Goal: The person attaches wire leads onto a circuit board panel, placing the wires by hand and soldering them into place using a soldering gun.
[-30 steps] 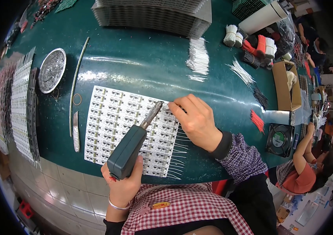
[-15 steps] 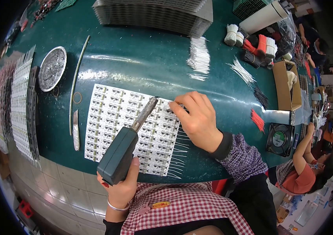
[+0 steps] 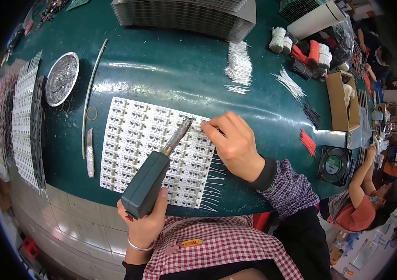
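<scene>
My left hand (image 3: 145,226) is closed round the handle of a dark green soldering gun (image 3: 146,184). Its metal tip rests over, or just above, the upper right part of a white panel of small circuit boards (image 3: 119,140); contact cannot be told. Close to the tip, my right hand (image 3: 233,144) pinches thumb and fingers together at the panel's upper right edge. What the fingertips hold is too small to make out. Below that hand, several thin white wires (image 3: 211,191) stick out from the panel's right edge.
Cut white wires (image 3: 238,63) lie beyond the panel. Left are a round foil-like dish (image 3: 62,79), a long thin rod (image 3: 94,93) and stacked wired panels (image 3: 23,126). Right are red wires (image 3: 307,142), a fan (image 3: 334,165) and an open carton (image 3: 341,105). A co-worker (image 3: 359,205) sits beyond.
The soldering gun has shifted slightly right, its tip a little nearer me and the right fingertips. My right hand has stayed almost still at the panel's edge.
</scene>
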Demonstrator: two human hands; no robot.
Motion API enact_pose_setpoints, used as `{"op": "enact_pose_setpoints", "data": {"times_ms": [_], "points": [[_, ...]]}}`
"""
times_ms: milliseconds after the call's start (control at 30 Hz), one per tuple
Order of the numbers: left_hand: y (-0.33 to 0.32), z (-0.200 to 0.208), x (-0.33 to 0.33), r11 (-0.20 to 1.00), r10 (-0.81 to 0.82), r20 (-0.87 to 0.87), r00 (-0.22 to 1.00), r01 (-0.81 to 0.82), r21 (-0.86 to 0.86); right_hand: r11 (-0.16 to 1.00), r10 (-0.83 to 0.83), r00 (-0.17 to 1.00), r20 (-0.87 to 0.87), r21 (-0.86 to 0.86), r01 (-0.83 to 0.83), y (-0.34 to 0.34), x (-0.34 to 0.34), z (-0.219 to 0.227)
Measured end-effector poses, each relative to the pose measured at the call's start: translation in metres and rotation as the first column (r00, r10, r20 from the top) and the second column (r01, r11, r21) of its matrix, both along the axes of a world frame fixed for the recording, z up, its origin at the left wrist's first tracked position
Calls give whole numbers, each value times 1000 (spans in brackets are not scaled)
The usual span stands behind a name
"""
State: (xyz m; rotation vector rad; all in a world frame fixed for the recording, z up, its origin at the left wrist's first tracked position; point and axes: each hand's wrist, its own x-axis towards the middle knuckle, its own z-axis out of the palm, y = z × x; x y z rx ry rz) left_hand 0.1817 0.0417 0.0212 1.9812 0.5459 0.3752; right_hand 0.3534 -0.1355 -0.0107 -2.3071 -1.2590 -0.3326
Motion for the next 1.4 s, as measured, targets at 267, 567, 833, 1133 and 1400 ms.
{"op": "enact_pose_setpoints", "data": {"times_ms": [267,567,833,1133,1400], "points": [[-2,-4,0,1000,-4,-8,1000,4,-2,1000,0,1000,-11,1,0,0,0,-1],[-1,8,9,998,-62,-22,998,61,-24,1000,-9,1000,-7,-24,8,1,-1,-1],[-2,-3,-4,999,32,-10,999,-32,37,1000,-20,1000,16,-12,20,1,-1,-2],[0,-2,-8,995,8,16,1000,-9,96,998,1,1000,-15,56,0,1,-10,6],[1,-4,-9,999,-30,-8,1000,30,45,999,14,1000,-22,29,-13,0,-9,0]]}}
